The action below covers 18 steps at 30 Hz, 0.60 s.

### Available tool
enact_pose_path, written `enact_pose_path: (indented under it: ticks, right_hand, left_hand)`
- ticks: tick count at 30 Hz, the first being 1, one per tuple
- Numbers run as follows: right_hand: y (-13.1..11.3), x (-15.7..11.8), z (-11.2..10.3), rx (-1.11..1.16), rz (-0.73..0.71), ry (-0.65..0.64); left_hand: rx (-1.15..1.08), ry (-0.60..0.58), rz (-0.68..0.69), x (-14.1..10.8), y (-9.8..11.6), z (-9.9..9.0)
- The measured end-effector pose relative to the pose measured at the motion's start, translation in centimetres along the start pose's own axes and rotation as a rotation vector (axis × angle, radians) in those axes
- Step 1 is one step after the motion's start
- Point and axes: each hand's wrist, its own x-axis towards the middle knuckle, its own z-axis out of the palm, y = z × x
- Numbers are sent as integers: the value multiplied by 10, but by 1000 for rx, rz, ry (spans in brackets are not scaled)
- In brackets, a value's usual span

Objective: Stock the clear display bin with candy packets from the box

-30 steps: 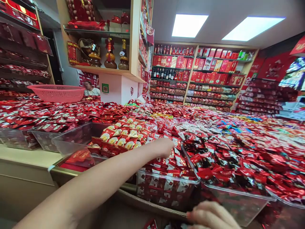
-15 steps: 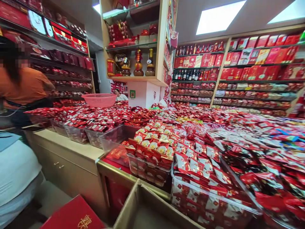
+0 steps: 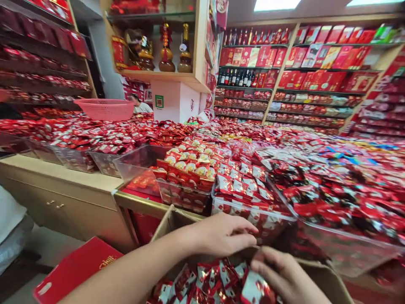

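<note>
A thick brown cardboard box (image 3: pixel 329 278) is being half filled by small red and white packets (image 3: pixel 205 276), which are being kept in a messy heap. One shiny packet (image 3: pixel 255 291), puffy and square, is being touched near its top by the bent fingers of the right hand (image 3: pixel 283 268); whether it is being gripped cannot be told. The left hand (image 3: pixel 229 236) is being held over the box with its fingers loose and a bit apart. Beside the box, to the left, a smooth red box (image 3: pixel 76 270) with gold writing is being seen.

Just behind, a clear hard plastic bin (image 3: pixel 253 210) is being filled by more red and white packets. To its right, shiny red and black packets (image 3: pixel 316 190) are being held in another clear bin (image 3: pixel 357 247). To its left, packets with yellow pictures (image 3: pixel 190 162) are being stacked up above the rim of a smaller bin (image 3: pixel 186 200).

Farther back, a round pink basket (image 3: pixel 104 110) with little holes is being held up by piled packets. Round-bellied bottles (image 3: pixel 166 55) are being kept on a shelf.
</note>
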Motion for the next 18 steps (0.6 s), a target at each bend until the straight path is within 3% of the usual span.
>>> enact_pose_path:
  ticks: [2,5,9,14,18]
  right_hand:
    - [-6,-3,-8,82,72,71]
    - [-12,-1,-7,254,102,237]
    - [-15,2,2,566,155,379]
    - [-19,2,4,897,231,381]
    - [-16,-1,4,891,197,333]
  left_hand:
    - [-219,-120,-132,1,-2,2]
    - [-474,-235,-188,4,-11,14]
    - [-501,-154,-124,6,-16,26]
    - [-426,-63,-111,3,-7,24]
    - [-365,67,-116,3,-4,26]
